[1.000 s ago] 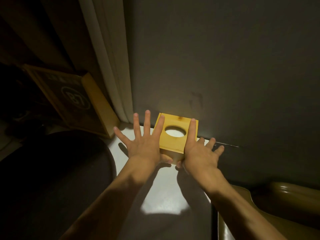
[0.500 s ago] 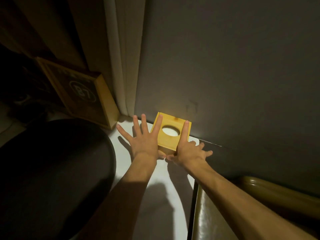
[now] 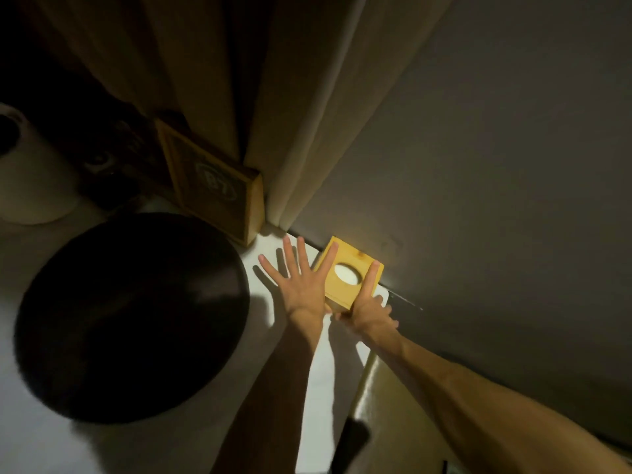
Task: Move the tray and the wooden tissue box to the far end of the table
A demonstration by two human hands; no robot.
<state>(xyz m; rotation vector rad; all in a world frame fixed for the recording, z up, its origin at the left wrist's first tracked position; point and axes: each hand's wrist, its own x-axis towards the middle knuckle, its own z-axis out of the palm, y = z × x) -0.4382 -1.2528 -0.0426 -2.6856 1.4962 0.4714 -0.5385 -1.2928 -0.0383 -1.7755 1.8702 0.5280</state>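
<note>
The wooden tissue box (image 3: 354,260), yellow with an oval hole on top, sits on the white table (image 3: 328,371) at its far end, touching the grey wall. My left hand (image 3: 302,289) lies with fingers spread, its index finger along the box's left edge and thumb at the near side. My right hand (image 3: 367,307) presses the right edge with the index finger on top, other fingers curled beside it. The box is clamped between both hands. The round dark tray (image 3: 130,316) rests on the table to the left, apart from the hands.
A wooden framed "B7" sign (image 3: 215,189) leans behind the tray, beside a pale curtain (image 3: 307,131). The grey wall (image 3: 496,165) bounds the far side. A glossy seat edge (image 3: 383,405) runs along the table's right. A white round object (image 3: 30,176) stands far left.
My view has pulled back and swung left, showing more of the tray. The box stays against the wall, with both hands still on its sides.
</note>
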